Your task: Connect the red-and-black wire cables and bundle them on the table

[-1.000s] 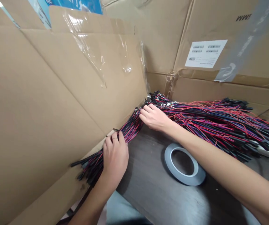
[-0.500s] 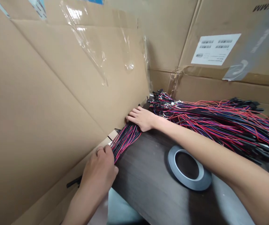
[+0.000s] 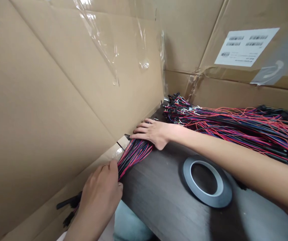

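A bundle of red, black and purple wires [image 3: 137, 152] runs along the left edge of the dark table, beside the cardboard. My left hand [image 3: 100, 185] is wrapped round its near part, and black connector ends stick out past the hand at the lower left. Over the far part of the same bundle lies my right hand [image 3: 150, 132], fingers spread and palm down on the wires. A large pile of similar wires [image 3: 234, 129] lies beyond my right forearm.
On the dark table [image 3: 156, 187] lies a grey tape roll [image 3: 208, 180], just in front of my right forearm. Cardboard walls [image 3: 71, 100] stand at the left and back. The back one bears a white label [image 3: 246, 47].
My left hand has moved slightly down and left with the bundle, showing more connector ends. The fingers of my right hand have spread on the wires. The view has shifted a little.
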A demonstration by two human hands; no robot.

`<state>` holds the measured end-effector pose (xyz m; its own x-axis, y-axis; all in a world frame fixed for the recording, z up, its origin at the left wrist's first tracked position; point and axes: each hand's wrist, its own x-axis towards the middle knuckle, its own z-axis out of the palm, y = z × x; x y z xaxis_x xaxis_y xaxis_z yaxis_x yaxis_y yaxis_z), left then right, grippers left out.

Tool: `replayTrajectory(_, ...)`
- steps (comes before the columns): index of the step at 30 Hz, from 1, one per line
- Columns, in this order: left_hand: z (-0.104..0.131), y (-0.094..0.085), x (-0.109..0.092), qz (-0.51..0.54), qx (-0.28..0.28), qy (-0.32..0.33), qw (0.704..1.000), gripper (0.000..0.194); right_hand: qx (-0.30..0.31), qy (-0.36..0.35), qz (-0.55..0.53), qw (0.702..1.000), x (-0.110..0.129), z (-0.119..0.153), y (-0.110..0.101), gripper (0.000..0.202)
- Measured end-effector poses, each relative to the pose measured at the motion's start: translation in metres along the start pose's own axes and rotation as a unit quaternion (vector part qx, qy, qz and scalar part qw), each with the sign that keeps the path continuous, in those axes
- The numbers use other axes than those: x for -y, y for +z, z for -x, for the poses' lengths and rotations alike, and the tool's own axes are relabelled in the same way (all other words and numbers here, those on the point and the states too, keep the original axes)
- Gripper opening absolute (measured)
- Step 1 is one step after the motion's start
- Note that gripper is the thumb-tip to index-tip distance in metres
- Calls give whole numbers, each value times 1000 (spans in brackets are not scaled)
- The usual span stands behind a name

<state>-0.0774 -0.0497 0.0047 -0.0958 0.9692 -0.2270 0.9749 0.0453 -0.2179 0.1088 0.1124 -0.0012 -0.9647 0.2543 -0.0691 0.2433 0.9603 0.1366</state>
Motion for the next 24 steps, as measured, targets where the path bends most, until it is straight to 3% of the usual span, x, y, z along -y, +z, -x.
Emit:
replayTrajectory(4, 8, 1, 1, -6, 8, -5, 1000, 23, 33, -10, -6, 999, 9, -9, -6, 61)
replayTrajectory(8, 16, 0, 2, -32, 31, -11, 999, 33, 75, 0, 25, 997, 9, -14, -7, 59)
replayTrajectory(13, 23, 9, 5, -45, 12, -9, 999, 34, 72, -14, 48, 996, 6, -20, -2, 50)
replayTrajectory(19, 24, 17, 11, -40, -14, 5, 999, 27, 75, -19, 67, 995, 5, -25, -3, 19)
replayTrajectory(24, 26, 14, 13, -31, -17, -6, 999, 19, 61, -38, 66, 995, 1, -24, -6, 18)
